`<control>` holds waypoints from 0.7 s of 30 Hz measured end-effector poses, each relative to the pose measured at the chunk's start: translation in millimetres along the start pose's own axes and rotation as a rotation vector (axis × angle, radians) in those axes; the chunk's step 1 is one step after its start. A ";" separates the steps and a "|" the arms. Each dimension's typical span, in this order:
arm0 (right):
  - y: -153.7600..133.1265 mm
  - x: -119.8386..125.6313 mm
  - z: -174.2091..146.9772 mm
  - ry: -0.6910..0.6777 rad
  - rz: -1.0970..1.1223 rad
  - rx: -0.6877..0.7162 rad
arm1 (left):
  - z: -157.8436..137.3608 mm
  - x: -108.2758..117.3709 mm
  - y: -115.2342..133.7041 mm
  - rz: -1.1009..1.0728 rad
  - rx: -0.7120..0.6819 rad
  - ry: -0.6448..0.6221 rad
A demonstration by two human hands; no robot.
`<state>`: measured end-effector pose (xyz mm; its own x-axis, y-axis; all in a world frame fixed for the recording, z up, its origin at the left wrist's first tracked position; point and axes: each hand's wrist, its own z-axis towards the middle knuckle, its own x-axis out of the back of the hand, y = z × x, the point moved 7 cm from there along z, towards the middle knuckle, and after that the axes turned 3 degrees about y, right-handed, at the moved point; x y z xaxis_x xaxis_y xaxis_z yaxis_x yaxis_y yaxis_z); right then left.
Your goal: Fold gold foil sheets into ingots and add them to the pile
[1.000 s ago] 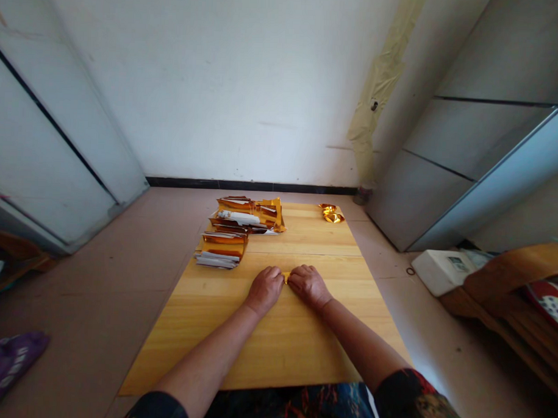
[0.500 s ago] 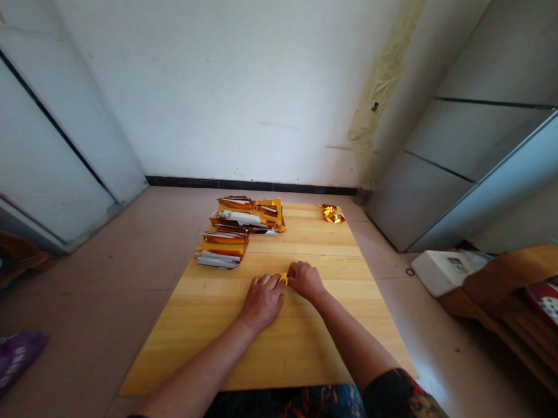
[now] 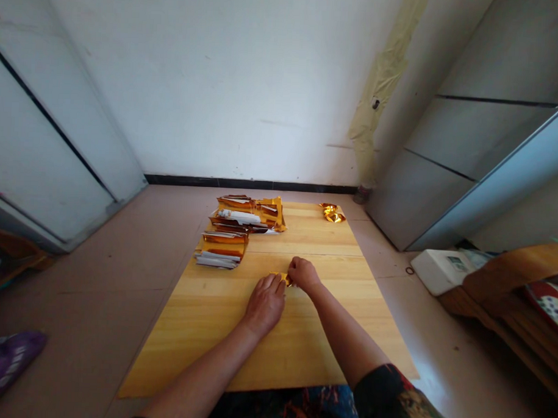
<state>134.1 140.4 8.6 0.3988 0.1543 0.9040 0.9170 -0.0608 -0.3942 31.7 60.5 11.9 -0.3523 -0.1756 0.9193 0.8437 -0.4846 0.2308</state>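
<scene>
The left hand (image 3: pixel 265 303) is lying palm down near the middle of the counter (image 3: pixel 292 356), its fingers reaching forward over a small piece of gold foil paper (image 3: pixel 284 277). Those fingers are covering much of the paper, so I cannot tell whether they are gripping it or only pressing it flat. The right hand (image 3: pixel 303 274) is bending its fingers inward and pinching the right end of the same paper, its fingertips sitting just beside those of the left hand. The gold foil paper is showing between the two hands, against the wooden top.

Toward the far left of the counter, a near stack of gold and white folded papers (image 3: pixel 221 248) is lying to the left of the hands and farther off. Just beyond it, a larger far stack of folded papers (image 3: pixel 247 217) is spreading toward the right, with a white roll-like piece (image 3: pixel 239 217) lying on top. A crumpled gold foil (image 3: pixel 332 213) is resting at the far right corner, well apart from both stacks.

Off the counter, a white box (image 3: pixel 441 269) is standing to the right, and a purple bag (image 3: pixel 10 367) is lying on the floor (image 3: pixel 106 313) at the near left.
</scene>
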 end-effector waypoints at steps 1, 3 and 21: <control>0.6 0.4 -1.1 0.002 0.017 -0.016 | 0.6 1.0 -0.7 -0.016 -0.009 0.002; 0.7 1.1 -2.7 0.000 0.029 -0.048 | 1.1 2.4 -3.0 -0.034 -0.026 0.000; 2.7 1.6 -1.5 -0.016 0.028 -0.176 | -1.2 8.9 -8.4 -0.031 -0.014 -0.053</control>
<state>137.2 138.9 9.2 0.4253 0.1660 0.8897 0.8930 -0.2371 -0.3826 21.1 62.1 17.7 -0.3566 -0.1151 0.9272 0.8268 -0.5010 0.2558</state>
